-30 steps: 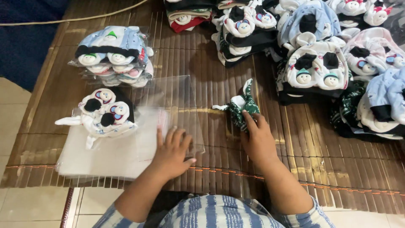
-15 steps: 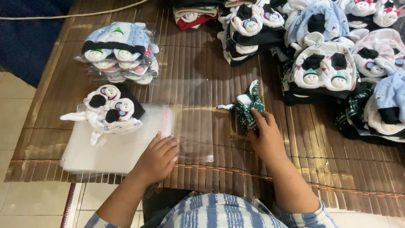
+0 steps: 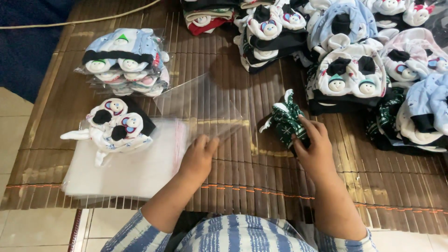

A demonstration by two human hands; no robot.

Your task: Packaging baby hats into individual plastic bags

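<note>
Since the earlier frame the left hand (image 3: 198, 156) has lifted one clear plastic bag (image 3: 200, 105) off the stack of bags (image 3: 126, 170), pinching its lower edge so that the sheet tilts up over the bamboo mat (image 3: 261, 172). The right hand (image 3: 315, 149) stays closed around a dark green patterned sock bundle (image 3: 285, 119) resting on the mat. A white snowman sock pair (image 3: 114, 126) lies on the stack; bagged pairs (image 3: 123, 60) sit behind, loose piles (image 3: 354, 70) to the right.
</note>
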